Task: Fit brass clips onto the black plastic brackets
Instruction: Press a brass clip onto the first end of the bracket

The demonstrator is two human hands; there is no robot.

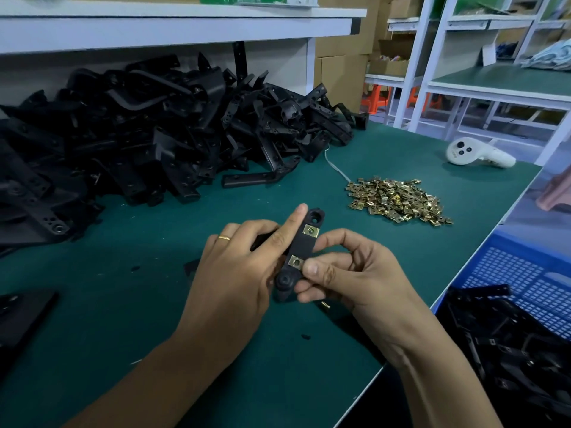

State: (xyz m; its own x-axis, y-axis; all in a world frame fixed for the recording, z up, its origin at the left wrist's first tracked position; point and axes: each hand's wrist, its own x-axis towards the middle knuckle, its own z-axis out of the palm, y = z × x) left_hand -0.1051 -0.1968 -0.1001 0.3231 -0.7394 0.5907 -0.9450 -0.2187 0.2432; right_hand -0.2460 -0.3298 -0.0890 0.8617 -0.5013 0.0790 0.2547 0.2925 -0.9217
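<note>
Second clip going onto one bracket; a heap left.

On the green tabletop [154,304], a bracket pile [139,128] waits. The left hand [234,273] grips the held bracket [301,248], forefinger straight along it. Upper clip [311,231] seated; right hand [349,273] pinches the lower clip [295,262] in place. Loose brass clips [398,199] lie beyond.

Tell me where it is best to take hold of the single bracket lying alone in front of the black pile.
Probably by the long straight arm of the bracket, near its rounded left end, with the fingers coming from above across its narrow width. That arm lies flat and free on the mat, while its bent right end sits against the pile.
</note>
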